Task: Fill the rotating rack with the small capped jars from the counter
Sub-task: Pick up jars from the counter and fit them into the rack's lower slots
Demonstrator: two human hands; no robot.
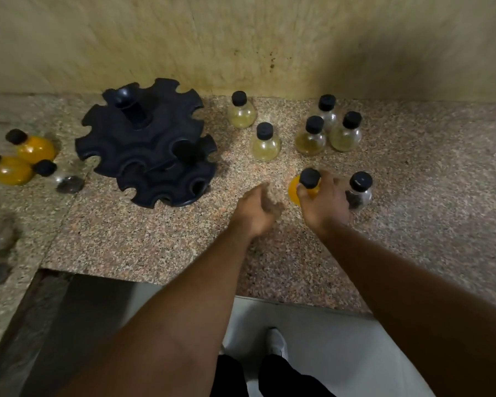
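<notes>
Within right grip (322, 203) — orange jar (294, 191), upright

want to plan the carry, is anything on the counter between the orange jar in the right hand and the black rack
Only the left hand, blurred, lies roughly between the orange jar in the right hand and the rack. The counter between them shows no jars; the pale jars stand farther back.
</notes>
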